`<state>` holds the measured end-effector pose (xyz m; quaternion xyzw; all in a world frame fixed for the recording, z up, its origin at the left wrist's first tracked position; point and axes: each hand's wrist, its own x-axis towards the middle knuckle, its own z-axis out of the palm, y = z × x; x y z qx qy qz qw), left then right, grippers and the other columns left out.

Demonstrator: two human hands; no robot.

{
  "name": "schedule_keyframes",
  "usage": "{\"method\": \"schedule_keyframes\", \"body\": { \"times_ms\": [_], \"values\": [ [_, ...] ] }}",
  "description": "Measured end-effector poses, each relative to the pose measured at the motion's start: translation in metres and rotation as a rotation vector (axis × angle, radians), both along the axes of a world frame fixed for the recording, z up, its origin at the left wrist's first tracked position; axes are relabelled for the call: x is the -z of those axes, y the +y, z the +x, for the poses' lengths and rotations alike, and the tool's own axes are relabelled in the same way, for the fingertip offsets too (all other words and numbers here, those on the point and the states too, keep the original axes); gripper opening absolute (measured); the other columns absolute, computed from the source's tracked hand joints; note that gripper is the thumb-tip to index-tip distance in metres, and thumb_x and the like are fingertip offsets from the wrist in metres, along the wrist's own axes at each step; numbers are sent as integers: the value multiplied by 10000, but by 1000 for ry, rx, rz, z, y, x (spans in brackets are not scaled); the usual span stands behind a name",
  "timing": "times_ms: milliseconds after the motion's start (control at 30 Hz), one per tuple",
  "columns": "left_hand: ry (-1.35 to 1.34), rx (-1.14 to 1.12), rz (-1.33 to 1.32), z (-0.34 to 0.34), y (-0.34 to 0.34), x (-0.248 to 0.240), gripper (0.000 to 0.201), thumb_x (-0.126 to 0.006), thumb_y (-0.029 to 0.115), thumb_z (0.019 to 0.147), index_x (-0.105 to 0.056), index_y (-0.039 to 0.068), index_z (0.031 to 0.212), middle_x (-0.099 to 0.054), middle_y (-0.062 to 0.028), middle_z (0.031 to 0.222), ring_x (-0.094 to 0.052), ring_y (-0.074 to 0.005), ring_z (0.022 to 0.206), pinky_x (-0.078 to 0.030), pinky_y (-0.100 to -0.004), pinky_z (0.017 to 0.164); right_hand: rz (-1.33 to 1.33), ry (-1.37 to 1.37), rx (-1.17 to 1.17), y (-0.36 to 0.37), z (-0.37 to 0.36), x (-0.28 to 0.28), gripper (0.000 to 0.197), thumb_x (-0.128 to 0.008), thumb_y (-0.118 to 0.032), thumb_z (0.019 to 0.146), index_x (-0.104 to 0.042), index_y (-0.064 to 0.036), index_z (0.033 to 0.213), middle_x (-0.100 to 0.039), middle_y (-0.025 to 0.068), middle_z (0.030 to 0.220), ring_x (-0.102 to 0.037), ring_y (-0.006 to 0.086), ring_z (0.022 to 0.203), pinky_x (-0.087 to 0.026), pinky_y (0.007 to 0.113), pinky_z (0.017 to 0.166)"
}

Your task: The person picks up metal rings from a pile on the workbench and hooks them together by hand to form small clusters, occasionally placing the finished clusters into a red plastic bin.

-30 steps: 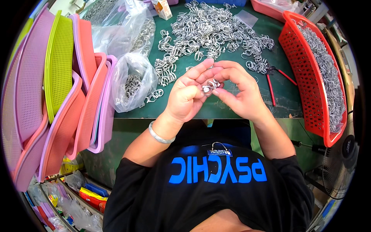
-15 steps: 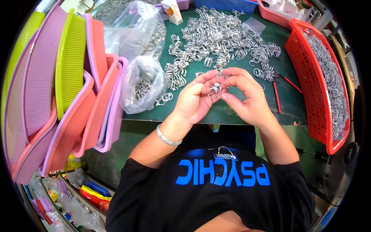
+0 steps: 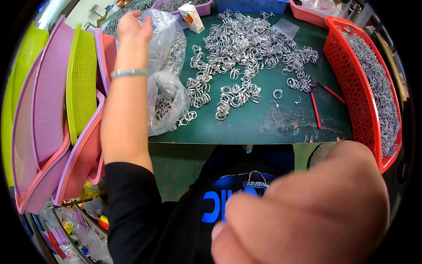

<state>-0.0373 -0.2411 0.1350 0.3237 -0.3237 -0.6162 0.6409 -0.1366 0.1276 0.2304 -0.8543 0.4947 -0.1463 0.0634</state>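
Note:
My left hand (image 3: 134, 30) reaches to the far left, over the edge of a clear plastic bag (image 3: 161, 35). Its fingers point away and are mostly hidden, so whether it holds anything does not show. My right hand (image 3: 303, 211) is raised close in front of me, large and blurred, its fingers bent but smeared. Small grey metal rings (image 3: 246, 42) lie heaped on the green table (image 3: 198, 132), with a nearer cluster of rings (image 3: 237, 97) in the middle. A single ring (image 3: 277, 93) lies apart, next to small curved metal pieces (image 3: 298, 100).
Pliers with red handles (image 3: 315, 110) lie at the right, beside a red basket (image 3: 351, 88) full of metal pieces. Nested plastic baskets (image 3: 52, 97) stand on the left. A second open bag (image 3: 169, 99) holds rings. A small carton (image 3: 192, 18) stands at the back.
My hands were together over the table with a ring between them; now they are apart. The left has gone far left, the right up close toward me. The nearer ring cluster is uncovered.

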Motion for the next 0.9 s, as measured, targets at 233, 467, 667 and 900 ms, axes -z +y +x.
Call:
{"method": "schedule_keyframes", "body": {
  "times_ms": [233,467,667,900],
  "values": [
    [-292,-36,72,42,-27,11,432,-516,134,819,-394,-58,1186,-417,-162,1236,-402,-258,1126,-320,-425,946,-116,41,-161,-10,-7,21,203,-612,-175,624,-587,-73,798,-552,47,731,-545,187,609,-453,294,505],
    [-679,374,-422,-14,72,32,226,-521,44,783,-517,6,1006,-513,-31,833,-456,-96,737,-384,-222,664,-296,-19,-101,10,-20,34,172,-583,-158,641,-597,-80,794,-566,51,715,-543,186,613,-454,296,518],
    [-1521,380,-637,11,108,68,375,-531,146,785,-522,17,1137,-605,-115,974,-571,-197,804,-449,-305,729,-499,-117,-145,20,-24,47,154,-559,-143,656,-606,-86,790,-578,56,701,-541,185,617,-455,297,529],
    [-2240,709,-631,8,126,79,411,-598,285,725,-540,-6,1009,-601,-185,937,-575,-321,900,-452,-397,785,-254,-135,-22,13,-40,91,200,-614,-134,605,-550,-58,779,-494,53,664,-502,206,574,-376,336,484]
  ]
}}
